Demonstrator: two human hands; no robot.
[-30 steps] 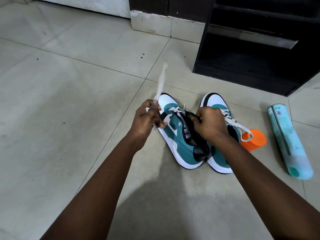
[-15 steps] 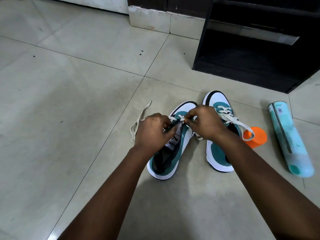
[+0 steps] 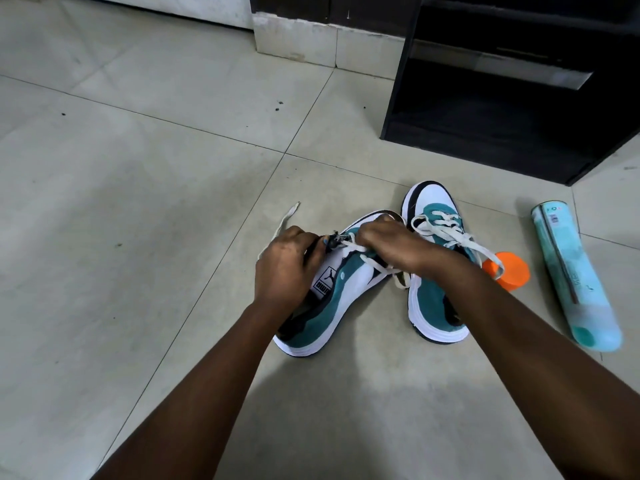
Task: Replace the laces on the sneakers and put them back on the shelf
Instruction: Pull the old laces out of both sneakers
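1. Over the past second the near sneaker (image 3: 341, 292) has gone from lying tipped on its side to resting on its sole on the tiled floor (image 3: 138, 202), tongue label up. The long white lace end (image 3: 282, 225), then held aloft, now trails across the tile to the left.
2. Both hands have closed in on the eyelets: the left hand (image 3: 287, 268) curls round the shoe's left edge and pinches the lace there, while the right hand (image 3: 388, 244) pinches the lace over the forefoot.
3. By that reading, threading of this shoe is under way, only the lower rows crossed.
4. The far sneaker (image 3: 434, 265), just beside it, looks laced, its loose ends draped toward an orange cap (image 3: 510, 270); a pale spray can (image 3: 573, 277) lies beyond.
5. The dark shelf (image 3: 485, 126) stands behind, well apart from the pair; its upper part is cut off.
6. Fingertips and the working eyelet are hidden by knuckles; which hole the lace enters cannot be told.
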